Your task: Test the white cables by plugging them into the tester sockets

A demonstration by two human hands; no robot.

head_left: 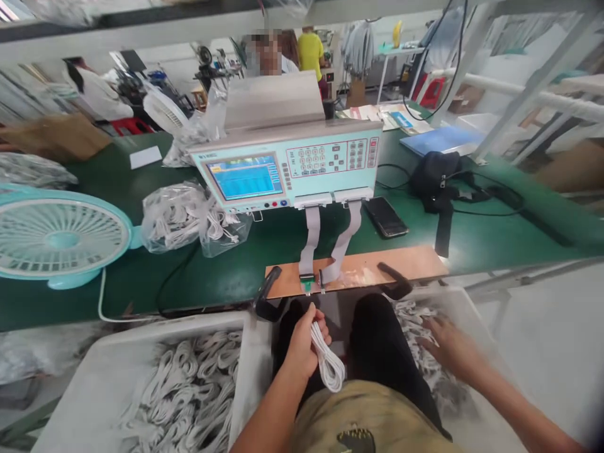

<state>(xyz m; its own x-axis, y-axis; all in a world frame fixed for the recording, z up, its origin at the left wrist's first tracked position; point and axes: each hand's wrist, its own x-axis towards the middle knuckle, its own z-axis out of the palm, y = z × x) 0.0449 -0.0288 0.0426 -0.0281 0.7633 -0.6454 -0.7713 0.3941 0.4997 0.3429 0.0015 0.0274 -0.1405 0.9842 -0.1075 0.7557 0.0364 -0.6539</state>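
Note:
My left hand (302,343) is closed around a coiled white cable (328,365), holding one end up just below the green connector (307,284) on the wooden board (406,264). My right hand (446,343) reaches down with spread fingers into the right white bin (472,314) and rests on a heap of white cables (415,321). Two grey ribbon cables (310,242) run from the board up to the pale green tester (287,167) with its blue screen.
A left white bin (117,358) holds several coiled white cables. Bags of cables (182,217), a turquoise fan (59,236), a phone (385,216) and a black pouch (436,179) lie on the green table. People work behind the tester.

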